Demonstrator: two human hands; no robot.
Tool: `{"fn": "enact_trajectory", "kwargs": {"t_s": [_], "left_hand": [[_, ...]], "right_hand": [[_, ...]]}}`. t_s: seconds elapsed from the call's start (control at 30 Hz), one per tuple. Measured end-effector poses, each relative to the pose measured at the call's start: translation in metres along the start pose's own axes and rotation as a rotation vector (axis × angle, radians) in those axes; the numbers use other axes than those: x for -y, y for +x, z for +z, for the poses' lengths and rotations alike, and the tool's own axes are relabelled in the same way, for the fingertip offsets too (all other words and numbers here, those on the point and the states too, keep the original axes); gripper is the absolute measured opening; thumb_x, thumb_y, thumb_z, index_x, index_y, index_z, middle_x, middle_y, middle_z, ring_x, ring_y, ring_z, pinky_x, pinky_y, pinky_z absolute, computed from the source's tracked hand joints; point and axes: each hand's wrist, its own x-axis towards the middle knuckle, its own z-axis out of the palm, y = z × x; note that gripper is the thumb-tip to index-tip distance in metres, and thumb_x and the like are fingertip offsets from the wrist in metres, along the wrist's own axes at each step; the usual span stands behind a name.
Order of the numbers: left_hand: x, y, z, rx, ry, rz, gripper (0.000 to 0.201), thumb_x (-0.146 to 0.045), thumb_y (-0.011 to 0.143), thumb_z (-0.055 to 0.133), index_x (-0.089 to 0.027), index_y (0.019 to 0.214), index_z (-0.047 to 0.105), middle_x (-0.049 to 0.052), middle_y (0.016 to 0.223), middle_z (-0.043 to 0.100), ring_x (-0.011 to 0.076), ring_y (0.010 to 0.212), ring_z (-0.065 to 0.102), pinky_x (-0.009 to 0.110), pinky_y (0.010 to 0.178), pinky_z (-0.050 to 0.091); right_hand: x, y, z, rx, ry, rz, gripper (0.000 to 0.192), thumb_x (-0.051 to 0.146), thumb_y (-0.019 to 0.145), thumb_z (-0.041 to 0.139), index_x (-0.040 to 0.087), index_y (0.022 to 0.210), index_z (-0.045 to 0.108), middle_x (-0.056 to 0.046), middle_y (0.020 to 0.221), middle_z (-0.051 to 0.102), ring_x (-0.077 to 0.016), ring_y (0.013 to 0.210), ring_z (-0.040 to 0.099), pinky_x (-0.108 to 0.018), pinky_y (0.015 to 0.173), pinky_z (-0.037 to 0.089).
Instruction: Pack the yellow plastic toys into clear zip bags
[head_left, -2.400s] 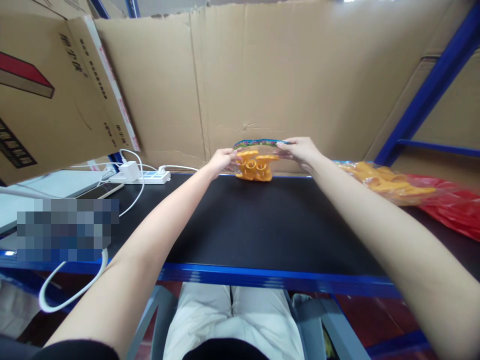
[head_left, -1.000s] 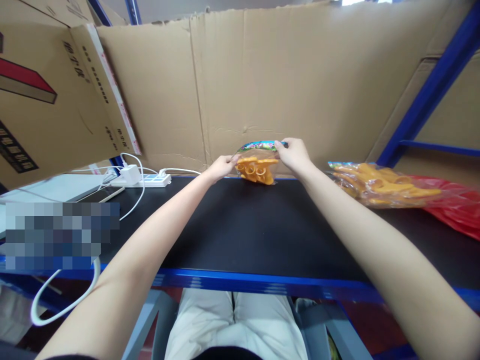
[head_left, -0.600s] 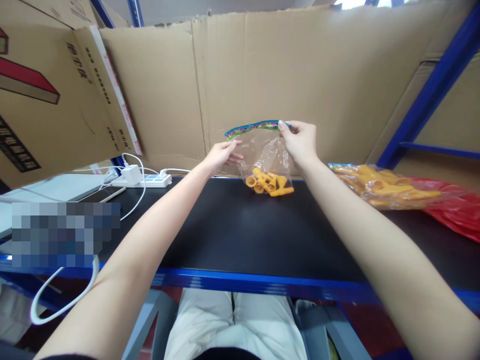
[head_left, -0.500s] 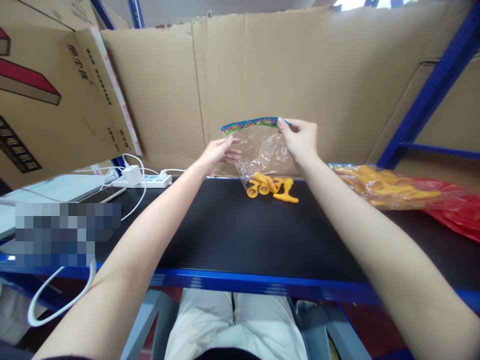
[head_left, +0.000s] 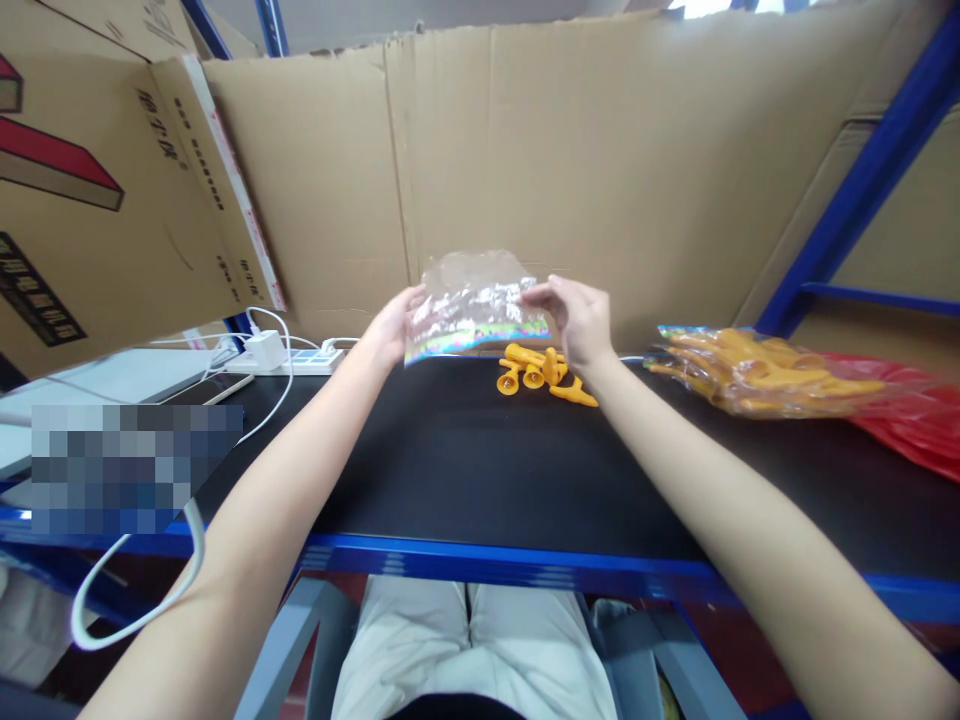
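Cardboard walls back a black shelf [head_left: 465, 470]; both hands, left hand [head_left: 388, 328] and right hand [head_left: 574, 318], pinch the clear bag [head_left: 472, 300] upturned, orange pieces [head_left: 544, 372] lying just below, nearer the right.

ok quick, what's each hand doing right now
left hand: closed on the left edge of the clear plastic bag
right hand: closed on the bag's right edge, above the loose orange pieces
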Motion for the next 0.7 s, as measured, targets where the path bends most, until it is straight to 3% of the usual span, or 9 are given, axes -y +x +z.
{"fn": "enact_trajectory", "kwargs": {"t_s": [0.13,0.23,0.33,0.47,0.53,0.7], "left_hand": [[0.024,-0.002,-0.01,-0.065,-0.002,-0.177,0.014,-0.026,0.082,0.055,-0.014,0.087,0.06,0.003,0.064,0.063,0.0106,0.055,0.058,0.023,0.054,0.046],[0.038,-0.005,-0.015,-0.129,0.065,-0.101,0.012,-0.026,0.083,0.055,-0.015,0.08,0.059,-0.001,0.054,0.057,0.0065,0.043,0.05,0.019,0.046,0.039],[0.049,-0.006,-0.018,-0.132,0.202,-0.014,0.022,-0.037,0.084,0.052,-0.016,0.079,0.058,-0.004,0.046,0.051,0.0048,0.032,0.039,0.018,0.037,0.029],[0.058,-0.009,-0.012,-0.12,0.327,0.05,0.037,-0.05,0.085,0.044,-0.017,0.08,0.058,-0.007,0.04,0.042,0.0052,0.027,0.034,0.019,0.033,0.023],[0.059,-0.013,-0.006,-0.128,0.347,0.064,0.042,-0.055,0.085,0.041,-0.017,0.081,0.057,-0.007,0.038,0.04,0.0055,0.027,0.033,0.02,0.033,0.021],[0.062,-0.019,0.003,-0.189,0.362,0.11,0.044,-0.057,0.085,0.038,-0.018,0.081,0.057,-0.006,0.037,0.037,0.0069,0.029,0.031,0.021,0.034,0.022]], "right_hand": [[-0.023,-0.01,0.005,0.108,0.032,0.16,0.036,0.042,0.08,0.052,0.017,0.054,0.057,-0.003,0.056,0.06,-0.0128,0.058,0.061,-0.027,0.065,0.051],[-0.037,-0.016,0.007,0.097,0.074,0.349,0.031,0.035,0.078,0.058,0.018,0.054,0.047,0.001,0.048,0.051,-0.0106,0.047,0.056,-0.023,0.051,0.049],[-0.045,-0.02,0.007,0.028,0.146,0.527,0.025,0.036,0.075,0.062,0.019,0.067,0.045,0.002,0.056,0.054,-0.0117,0.052,0.059,-0.023,0.047,0.049],[-0.051,-0.026,0.007,0.204,0.248,0.688,0.03,0.046,0.075,0.06,0.018,0.079,0.048,-0.003,0.074,0.059,-0.0118,0.053,0.058,-0.026,0.046,0.05],[-0.052,-0.028,0.009,0.226,0.212,0.736,0.025,0.041,0.077,0.058,0.017,0.076,0.05,-0.002,0.069,0.056,-0.0086,0.045,0.052,-0.023,0.04,0.044],[-0.056,-0.033,0.016,0.079,0.148,0.675,0.019,0.025,0.079,0.051,0.018,0.062,0.045,0.004,0.052,0.043,-0.0051,0.036,0.038,-0.02,0.035,0.03]]}}
